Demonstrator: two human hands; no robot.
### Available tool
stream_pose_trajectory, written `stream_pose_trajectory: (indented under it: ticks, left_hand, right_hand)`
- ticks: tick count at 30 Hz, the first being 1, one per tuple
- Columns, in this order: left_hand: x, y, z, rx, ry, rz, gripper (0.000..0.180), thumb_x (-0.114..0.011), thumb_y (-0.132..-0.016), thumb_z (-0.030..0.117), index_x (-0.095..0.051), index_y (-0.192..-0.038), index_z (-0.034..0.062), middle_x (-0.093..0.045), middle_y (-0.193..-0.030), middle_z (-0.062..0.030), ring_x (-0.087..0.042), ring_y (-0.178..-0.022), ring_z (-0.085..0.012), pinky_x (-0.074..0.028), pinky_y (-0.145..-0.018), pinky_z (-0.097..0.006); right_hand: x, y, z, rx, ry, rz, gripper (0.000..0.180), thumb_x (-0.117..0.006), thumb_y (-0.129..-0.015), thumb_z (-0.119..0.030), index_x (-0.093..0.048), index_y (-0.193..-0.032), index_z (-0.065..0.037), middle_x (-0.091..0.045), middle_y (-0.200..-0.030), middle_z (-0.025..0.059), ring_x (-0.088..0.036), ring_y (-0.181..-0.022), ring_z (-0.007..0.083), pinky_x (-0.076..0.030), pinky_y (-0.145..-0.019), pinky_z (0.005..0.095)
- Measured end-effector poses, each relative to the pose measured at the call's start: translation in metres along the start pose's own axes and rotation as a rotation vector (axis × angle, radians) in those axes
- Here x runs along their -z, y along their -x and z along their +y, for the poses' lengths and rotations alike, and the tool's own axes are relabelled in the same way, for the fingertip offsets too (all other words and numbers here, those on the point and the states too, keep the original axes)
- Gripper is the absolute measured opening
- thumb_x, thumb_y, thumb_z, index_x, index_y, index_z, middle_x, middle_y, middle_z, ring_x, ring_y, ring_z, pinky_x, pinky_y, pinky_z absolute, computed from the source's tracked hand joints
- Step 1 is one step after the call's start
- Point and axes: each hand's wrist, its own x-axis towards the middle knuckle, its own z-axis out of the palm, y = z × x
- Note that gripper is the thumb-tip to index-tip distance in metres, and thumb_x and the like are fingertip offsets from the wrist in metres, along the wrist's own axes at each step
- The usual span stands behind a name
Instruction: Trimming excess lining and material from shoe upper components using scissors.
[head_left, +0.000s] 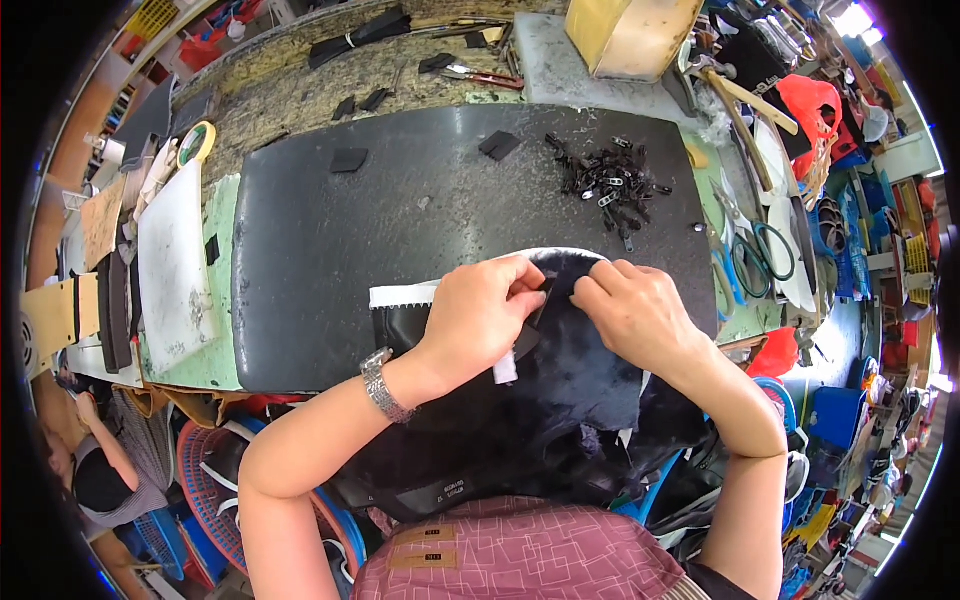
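A black leather piece with a dark fuzzy underside [590,370] lies over the near edge of the board and down onto my lap. A white zipper tape with dark teeth [402,296] runs along its upper left edge, and a white strip curves round its top. My left hand [485,305], a metal watch at its wrist, pinches the piece near its top edge. Just to the right, my right hand [640,308] has its fingers closed on the same piece at the white rim. A small dark flap shows between the hands; the fingertips partly hide it. Beyond lies a pile of black zipper sliders [612,185].
The dark board [340,250] carries small black scraps [349,160]. Scissors with green handles [760,250] and a hammer [750,100] lie at the right. A tape roll [197,145] is at the left. Baskets [205,490] stand below, near another person [110,460].
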Motion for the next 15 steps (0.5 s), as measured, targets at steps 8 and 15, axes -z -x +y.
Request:
stream_pose_trajectory:
  ticks: [8,15]
  left_hand:
    - [0.004,0.0,0.003,0.081,0.167,-0.036,0.014,-0.064,-0.078,0.006,-0.063,-0.088,-0.0033,-0.064,-0.072,-0.0044,-0.054,-0.064,-0.0059,-0.045,-0.059,-0.023]
    - [0.002,0.001,0.008,0.073,0.157,-0.03,0.013,-0.064,-0.078,0.006,-0.063,-0.087,-0.0023,-0.064,-0.07,-0.0041,-0.054,-0.061,-0.0053,-0.045,-0.058,-0.023]
  right_hand:
    - [0.003,-0.006,-0.004,0.023,-0.018,0.14,0.014,-0.062,-0.068,-0.01,-0.049,-0.072,-0.007,-0.046,-0.067,0.0054,-0.051,-0.06,0.0203,-0.045,-0.052,0.0311]
    - [0.01,-0.009,-0.001,0.084,0.033,0.11,0.013,-0.058,-0.066,-0.01,-0.049,-0.074,-0.006,-0.045,-0.068,0.0051,-0.051,-0.062,0.0195,-0.046,-0.054,0.0304]
